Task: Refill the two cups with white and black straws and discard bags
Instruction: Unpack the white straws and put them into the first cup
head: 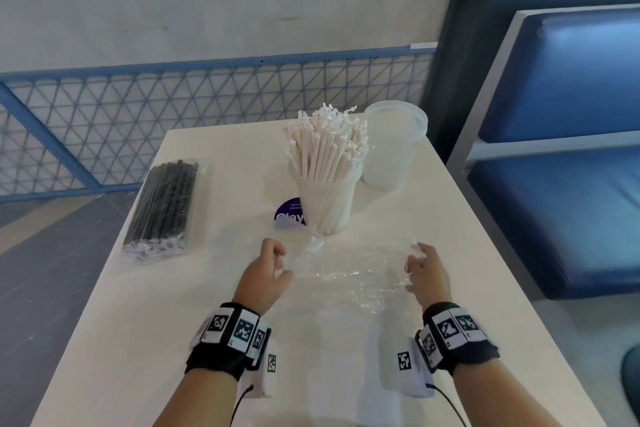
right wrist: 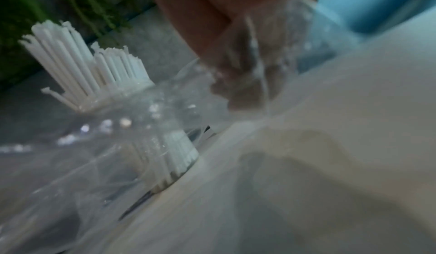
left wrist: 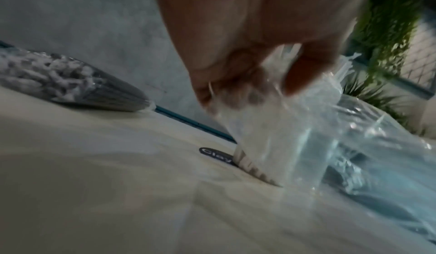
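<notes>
A crumpled clear plastic bag point(head: 349, 274) lies spread on the white rectangular bench point(head: 173, 322), held at both ends. The left hand point(head: 268, 274), at the bag's nine o'clock end, has thumb and fingers curled round the film; the left wrist view shows the fingertips point(left wrist: 212, 93) pinching a bunched fold of it. The right hand point(head: 427, 274), at the bag's three o'clock end, grips the other edge, and in the right wrist view, though blurred, the film wraps over its curled fingers point(right wrist: 238, 82). Just beyond the bag, at twelve o'clock from the left hand, stands a translucent plastic cup point(head: 329, 204) packed with paper-wrapped white straws point(head: 325, 146) that fan out above its rim. An empty translucent plastic cup point(head: 391, 146) stands close by at its two o'clock; I cannot tell whether they touch. A sealed clear packet of black straws point(head: 162, 204) lies flat near the bench's nine o'clock edge, well apart from both hands. A round purple sticker point(head: 289, 215) with white lettering sits on the bench just at the filled cup's nine o'clock side, partly hidden by it.
</notes>
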{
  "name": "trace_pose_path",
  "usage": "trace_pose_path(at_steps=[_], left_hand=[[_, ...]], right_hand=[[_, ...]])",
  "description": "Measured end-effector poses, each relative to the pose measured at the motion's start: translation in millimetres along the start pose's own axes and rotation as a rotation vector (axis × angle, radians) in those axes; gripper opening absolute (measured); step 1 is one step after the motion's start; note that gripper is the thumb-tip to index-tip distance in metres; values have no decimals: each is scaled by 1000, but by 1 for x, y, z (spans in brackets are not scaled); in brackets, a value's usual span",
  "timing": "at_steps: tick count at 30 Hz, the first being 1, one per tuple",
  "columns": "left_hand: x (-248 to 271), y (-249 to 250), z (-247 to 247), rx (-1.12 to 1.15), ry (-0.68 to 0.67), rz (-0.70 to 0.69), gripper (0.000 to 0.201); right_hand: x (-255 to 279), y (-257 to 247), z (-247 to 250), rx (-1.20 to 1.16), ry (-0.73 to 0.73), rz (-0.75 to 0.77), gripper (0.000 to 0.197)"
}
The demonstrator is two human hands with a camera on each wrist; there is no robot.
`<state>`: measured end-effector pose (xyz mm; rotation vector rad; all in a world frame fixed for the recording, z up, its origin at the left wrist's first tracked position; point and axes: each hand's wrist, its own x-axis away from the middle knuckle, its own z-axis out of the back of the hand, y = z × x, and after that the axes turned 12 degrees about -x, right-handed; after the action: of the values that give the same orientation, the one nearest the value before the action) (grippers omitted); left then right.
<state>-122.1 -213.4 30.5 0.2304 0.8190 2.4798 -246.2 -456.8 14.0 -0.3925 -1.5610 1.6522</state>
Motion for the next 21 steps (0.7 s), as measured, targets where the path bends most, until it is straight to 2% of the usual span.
trace_pose_path(at_steps=[2, 4, 7, 9, 12, 16, 19, 21], left_hand=[[1, -1, -3, 12, -128, 50, 38], [1, 6, -5, 72, -103, 90, 46], [-2, 18, -12, -37, 20, 46, 34], [-5, 26, -16, -153, 42, 13, 23], [-10, 29, -17, -274, 55, 44, 14], [-12, 30, -14, -190, 125, 103, 19], [-14, 35, -17, -208, 29, 92, 32], [-18, 36, -22, -291, -16, 70, 29]], right_hand=[[-3, -2, 2, 90, -4, 81, 36], [-4, -2, 2, 162, -11, 138, 36], [-2, 2, -3, 195, -27, 169, 37], [0, 4, -6, 185, -39, 172, 36], [1, 6, -5, 180, -43, 168, 36], [1, 6, -2, 183, -37, 183, 37], [4, 4, -8, 194, -57, 218, 38], [6, 3, -13, 192, -66, 237, 38]])
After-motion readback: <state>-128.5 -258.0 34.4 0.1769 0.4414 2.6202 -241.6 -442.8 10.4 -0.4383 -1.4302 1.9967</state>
